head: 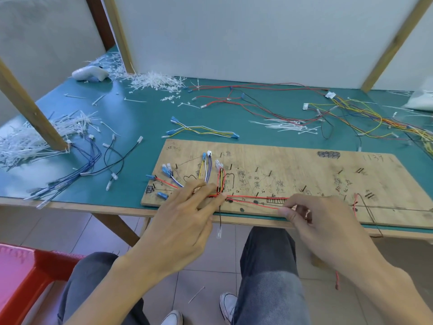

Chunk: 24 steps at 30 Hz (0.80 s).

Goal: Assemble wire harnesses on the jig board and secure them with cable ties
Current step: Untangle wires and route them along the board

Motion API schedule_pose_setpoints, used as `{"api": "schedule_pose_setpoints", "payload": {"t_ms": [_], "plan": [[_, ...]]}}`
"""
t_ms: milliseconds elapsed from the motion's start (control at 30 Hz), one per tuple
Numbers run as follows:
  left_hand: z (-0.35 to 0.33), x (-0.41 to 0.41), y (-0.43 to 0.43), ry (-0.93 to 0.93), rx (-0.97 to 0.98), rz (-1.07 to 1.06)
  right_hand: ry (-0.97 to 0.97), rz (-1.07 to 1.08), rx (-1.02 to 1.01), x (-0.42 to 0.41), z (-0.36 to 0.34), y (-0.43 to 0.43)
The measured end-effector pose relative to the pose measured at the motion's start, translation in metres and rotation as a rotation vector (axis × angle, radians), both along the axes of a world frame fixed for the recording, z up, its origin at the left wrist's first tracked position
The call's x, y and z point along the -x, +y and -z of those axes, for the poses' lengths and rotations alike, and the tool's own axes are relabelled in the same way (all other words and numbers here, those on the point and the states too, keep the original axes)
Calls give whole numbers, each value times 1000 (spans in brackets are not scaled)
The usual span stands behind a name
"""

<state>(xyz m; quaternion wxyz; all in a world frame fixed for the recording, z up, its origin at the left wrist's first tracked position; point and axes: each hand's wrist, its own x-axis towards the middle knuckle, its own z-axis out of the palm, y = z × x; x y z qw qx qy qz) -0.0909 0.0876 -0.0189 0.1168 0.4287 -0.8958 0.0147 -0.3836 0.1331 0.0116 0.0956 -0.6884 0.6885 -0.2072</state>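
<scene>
**Red wires taut along the board's near edge**

Head view: my left hand [187,219] presses straight fingers on the bend. My right hand [328,221] pinches the red wires [255,200], which run left-right between them on the board [304,165]. The ties [290,127] lie beyond, nearer my right.

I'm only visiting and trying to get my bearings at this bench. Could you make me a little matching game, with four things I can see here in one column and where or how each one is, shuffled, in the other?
Things:
1. left hand
2. right hand
3. black wire
4. heap of white cable ties

States:
A. hangs down over the table's front edge
B. pinches the red wires at the jig board's near edge
C. presses down on the board with straight fingers
D. lies at the back of the green mat

Pairs: 1-C, 2-B, 3-A, 4-D.
</scene>
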Motion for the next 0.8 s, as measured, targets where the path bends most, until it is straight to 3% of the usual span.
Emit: {"api": "schedule_pose_setpoints", "payload": {"t_ms": [200, 533, 633, 733, 800], "plan": [[1, 2, 3, -5, 19, -34, -16, 111, 154, 27, -6, -16], [-2, 5, 0, 11, 8, -43, -107, 183, 22, 45, 7, -6], [-3, 4, 0, 19, 6, -49, -145, 185, 77, 45, 7, -2], [-3, 5, 1, 16, 3, -49, -41, 116, 269, 41, -3, -7], [-4, 5, 0, 19, -7, -52, 19, 118, 218, 42, -7, -15]]}}
